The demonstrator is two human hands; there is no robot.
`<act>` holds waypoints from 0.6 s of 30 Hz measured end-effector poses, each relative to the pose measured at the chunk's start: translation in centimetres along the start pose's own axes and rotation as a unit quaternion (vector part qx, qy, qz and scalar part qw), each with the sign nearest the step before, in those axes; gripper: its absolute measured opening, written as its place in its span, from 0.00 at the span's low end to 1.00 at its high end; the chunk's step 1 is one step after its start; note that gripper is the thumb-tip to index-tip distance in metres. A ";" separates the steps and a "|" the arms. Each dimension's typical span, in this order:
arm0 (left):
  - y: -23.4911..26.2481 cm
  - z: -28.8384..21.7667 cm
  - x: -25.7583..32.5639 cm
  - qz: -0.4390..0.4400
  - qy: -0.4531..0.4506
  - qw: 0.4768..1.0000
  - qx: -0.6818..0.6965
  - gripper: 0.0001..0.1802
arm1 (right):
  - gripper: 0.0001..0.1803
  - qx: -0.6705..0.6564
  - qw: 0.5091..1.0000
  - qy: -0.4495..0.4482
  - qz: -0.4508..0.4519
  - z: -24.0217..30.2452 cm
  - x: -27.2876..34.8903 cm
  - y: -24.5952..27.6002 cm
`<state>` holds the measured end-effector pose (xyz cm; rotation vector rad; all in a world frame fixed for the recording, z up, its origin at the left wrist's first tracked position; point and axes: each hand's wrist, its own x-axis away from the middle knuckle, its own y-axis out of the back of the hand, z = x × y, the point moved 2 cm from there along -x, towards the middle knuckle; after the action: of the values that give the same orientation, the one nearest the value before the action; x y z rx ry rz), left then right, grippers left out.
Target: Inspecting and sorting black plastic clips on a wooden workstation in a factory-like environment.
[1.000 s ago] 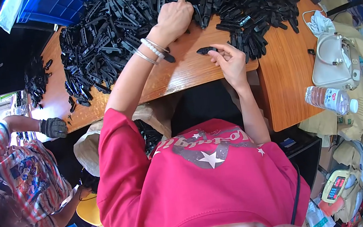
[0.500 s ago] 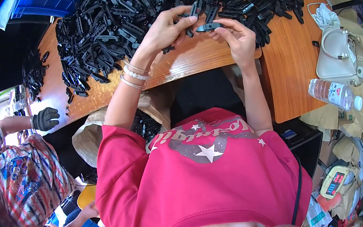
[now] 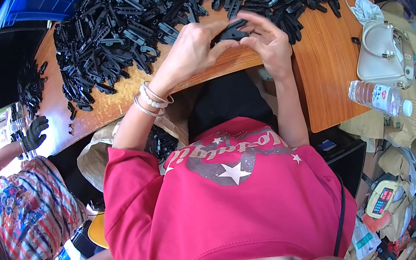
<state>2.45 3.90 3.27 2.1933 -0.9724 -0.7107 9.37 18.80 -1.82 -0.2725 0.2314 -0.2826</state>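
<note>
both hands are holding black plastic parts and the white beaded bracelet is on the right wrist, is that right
Not quite: the head view shows the white beaded bracelet on the left wrist. The left hand and right hand are holding black plastic parts.

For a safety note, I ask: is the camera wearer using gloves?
No, the left hand and right hand are both bare, holding a black part.

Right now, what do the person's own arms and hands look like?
Loose magenta fabric sleeves end near the elbows. The gloveless left hand has a round-beaded white bracelet and thin silvery bangles at its wrist; the gloveless right hand shows no jewellery.
</note>
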 end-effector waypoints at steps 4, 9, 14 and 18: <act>-0.8 0.6 0.0 0.022 -0.013 1.000 -0.016 0.19 | 0.17 0.051 0.998 -0.024 -0.006 -0.9 0.7 1.0; -1.5 2.2 -0.9 -0.007 0.200 0.929 0.310 0.22 | 0.08 0.096 0.994 -0.042 -0.007 -1.2 -0.9 1.8; -1.3 7.1 -3.5 -0.126 0.237 0.938 0.220 0.23 | 0.08 0.514 0.837 0.178 -0.059 -2.0 -4.7 3.5; -1.7 8.2 -5.0 -0.080 0.167 0.981 0.052 0.20 | 0.08 0.656 0.735 0.175 0.001 -2.7 -6.0 2.8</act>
<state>-5.22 6.06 -2.29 2.4031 -0.6814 -0.3476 3.74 22.61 -4.06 1.2169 0.3511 -0.4332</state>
